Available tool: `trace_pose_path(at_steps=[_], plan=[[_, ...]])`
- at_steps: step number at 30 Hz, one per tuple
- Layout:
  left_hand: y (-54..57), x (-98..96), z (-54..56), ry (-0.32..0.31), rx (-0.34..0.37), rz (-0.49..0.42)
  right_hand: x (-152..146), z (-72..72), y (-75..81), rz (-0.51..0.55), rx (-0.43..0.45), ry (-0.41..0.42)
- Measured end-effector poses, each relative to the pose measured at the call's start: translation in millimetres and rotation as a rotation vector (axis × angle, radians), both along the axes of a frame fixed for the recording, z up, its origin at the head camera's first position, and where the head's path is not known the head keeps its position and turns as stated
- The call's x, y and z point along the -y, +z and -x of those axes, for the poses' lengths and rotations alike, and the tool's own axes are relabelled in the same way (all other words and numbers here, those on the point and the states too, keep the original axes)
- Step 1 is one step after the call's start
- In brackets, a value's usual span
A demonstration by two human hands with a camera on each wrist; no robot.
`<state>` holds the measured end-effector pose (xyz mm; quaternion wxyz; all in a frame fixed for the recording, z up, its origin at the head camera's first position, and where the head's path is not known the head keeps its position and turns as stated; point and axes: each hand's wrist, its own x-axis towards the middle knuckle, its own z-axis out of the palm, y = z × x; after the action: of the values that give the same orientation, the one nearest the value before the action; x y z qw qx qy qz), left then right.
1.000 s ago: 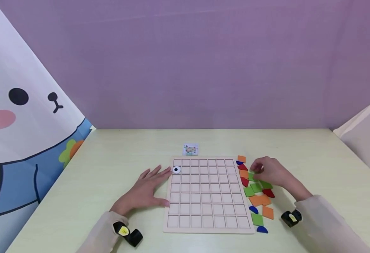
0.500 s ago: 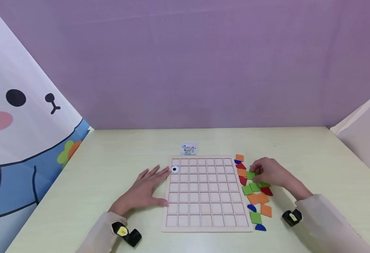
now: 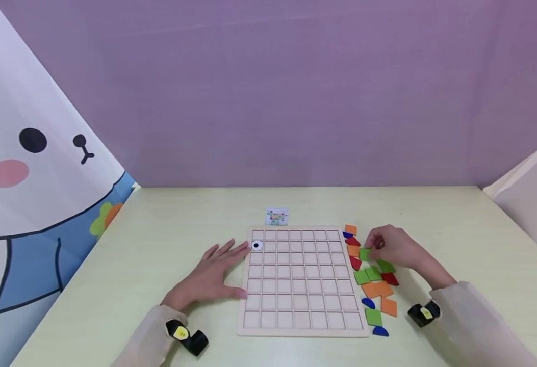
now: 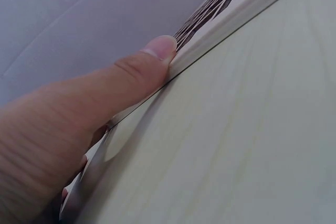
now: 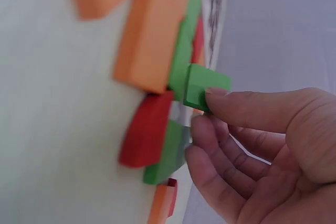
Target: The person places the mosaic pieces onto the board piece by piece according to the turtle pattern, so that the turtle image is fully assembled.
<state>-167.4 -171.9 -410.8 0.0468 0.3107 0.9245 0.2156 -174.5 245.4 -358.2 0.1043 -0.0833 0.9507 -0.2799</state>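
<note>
A pale wooden grid board (image 3: 302,335) lies on the table, with a white disc with a black dot (image 3: 256,245) near its upper left corner. My left hand (image 3: 210,278) is spread flat beside it, fingertips and thumb at the board's left edge; the thumb (image 4: 131,77) touches that edge in the left wrist view. To the right of the board, my right hand (image 3: 393,247) pinches a green square block (image 5: 197,87) between thumb and fingers. That block appears just above the other pieces in the right wrist view.
Loose flat pieces line the board's right side: orange squares (image 3: 389,307), green squares (image 3: 373,317), red pieces (image 3: 389,279) and blue half-rounds (image 3: 380,331). A small printed card (image 3: 276,216) lies beyond the board's top edge. Purple cloth (image 3: 296,92) hangs behind the table.
My right hand has risen slightly and shifted a little right with the green square block, showing more of the green piece beneath. The left hand stays at the board's edge.
</note>
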Motion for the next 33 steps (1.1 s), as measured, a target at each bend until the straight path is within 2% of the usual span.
trace_pose_path(at_steps=[5,10,17,28,33], plan=[[0.7,-2.4,2.2,-0.012,0.002,-0.005,-2,2.1,7.3,0.033,-0.033,0.028],[2.9,-1.6,2.3,-0.021,0.004,0.005,6,5.1,7.1,0.11,-0.059,0.063],[1.1,0.7,0.4,-0.029,-0.001,0.026,27,7.8,7.0,0.219,-0.028,0.099],[0.9,-2.1,-0.6,-0.027,-0.004,0.044,64,15.0,9.8,0.244,-0.015,0.1],[0.2,-2.8,0.4,-0.037,0.039,0.025,83,18.7,10.3,0.28,-0.011,0.141]])
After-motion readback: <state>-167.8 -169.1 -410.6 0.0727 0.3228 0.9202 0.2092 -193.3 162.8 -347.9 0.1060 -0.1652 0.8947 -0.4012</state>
